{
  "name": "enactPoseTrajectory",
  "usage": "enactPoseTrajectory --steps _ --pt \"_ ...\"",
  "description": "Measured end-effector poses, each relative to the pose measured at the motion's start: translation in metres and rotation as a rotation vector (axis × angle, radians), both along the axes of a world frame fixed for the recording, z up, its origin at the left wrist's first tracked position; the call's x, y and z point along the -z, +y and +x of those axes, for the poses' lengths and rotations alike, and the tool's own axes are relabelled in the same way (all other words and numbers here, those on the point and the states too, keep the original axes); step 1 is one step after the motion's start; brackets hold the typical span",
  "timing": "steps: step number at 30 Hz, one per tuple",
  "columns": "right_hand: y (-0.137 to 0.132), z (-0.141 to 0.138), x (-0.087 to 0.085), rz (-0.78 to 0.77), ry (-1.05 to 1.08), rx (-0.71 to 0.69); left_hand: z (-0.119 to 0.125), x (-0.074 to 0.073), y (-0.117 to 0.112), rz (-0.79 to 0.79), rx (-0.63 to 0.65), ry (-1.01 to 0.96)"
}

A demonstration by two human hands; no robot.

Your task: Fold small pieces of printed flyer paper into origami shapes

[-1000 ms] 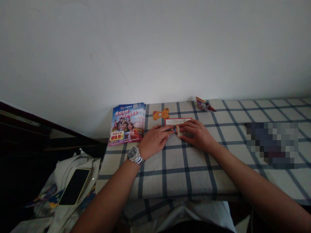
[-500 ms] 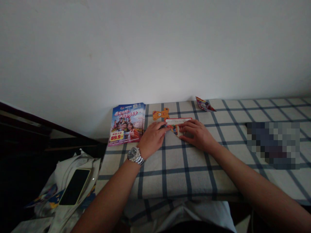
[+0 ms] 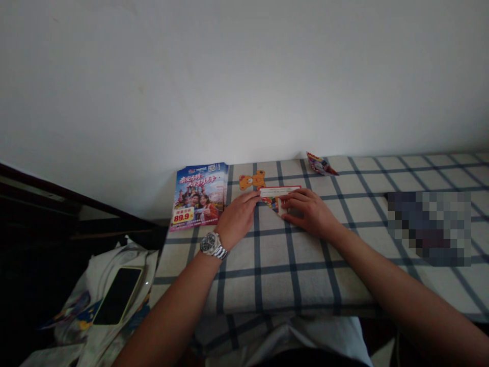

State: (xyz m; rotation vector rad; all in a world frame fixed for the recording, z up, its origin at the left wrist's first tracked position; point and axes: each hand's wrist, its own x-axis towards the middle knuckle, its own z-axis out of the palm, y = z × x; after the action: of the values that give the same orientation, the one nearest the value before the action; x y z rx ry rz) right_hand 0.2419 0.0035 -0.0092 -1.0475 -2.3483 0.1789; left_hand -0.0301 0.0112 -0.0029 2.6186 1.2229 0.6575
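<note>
A small piece of folded paper [image 3: 278, 192], white with a red edge and a colourful printed flap, lies on the checked tablecloth. At its left corner, my left hand [image 3: 239, 215] has its fingers pressed together on the paper; a metal watch [image 3: 213, 245] is on that wrist. My right hand [image 3: 311, 211] rests on the right part with curled fingers, its thumb near the lower point. Those fingers hide the paper's right end. Just behind the paper is an orange bear figure [image 3: 252, 180], flat on the cloth.
A stack of printed flyers [image 3: 198, 196] lies to the left. A folded paper piece [image 3: 321, 164] stands by the wall. A blurred dark object [image 3: 428, 229] lies at the right. Below the table's left edge, a phone [image 3: 117, 295] rests on a white bag [image 3: 101, 265].
My left thumb and fingers have shifted slightly left to the paper's corner, showing more of the printed flap. My right hand stays nearly where it was.
</note>
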Motion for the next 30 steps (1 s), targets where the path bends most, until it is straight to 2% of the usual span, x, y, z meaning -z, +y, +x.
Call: enactPoseTrajectory --steps 10,30 --pt "0.001 -0.001 0.003 0.003 0.015 0.001 0.001 -0.005 -0.001 0.043 -0.034 0.059" --pt "0.002 -0.007 -0.001 -0.011 0.024 -0.03 0.011 -0.006 -0.001 0.065 -0.182 -0.003"
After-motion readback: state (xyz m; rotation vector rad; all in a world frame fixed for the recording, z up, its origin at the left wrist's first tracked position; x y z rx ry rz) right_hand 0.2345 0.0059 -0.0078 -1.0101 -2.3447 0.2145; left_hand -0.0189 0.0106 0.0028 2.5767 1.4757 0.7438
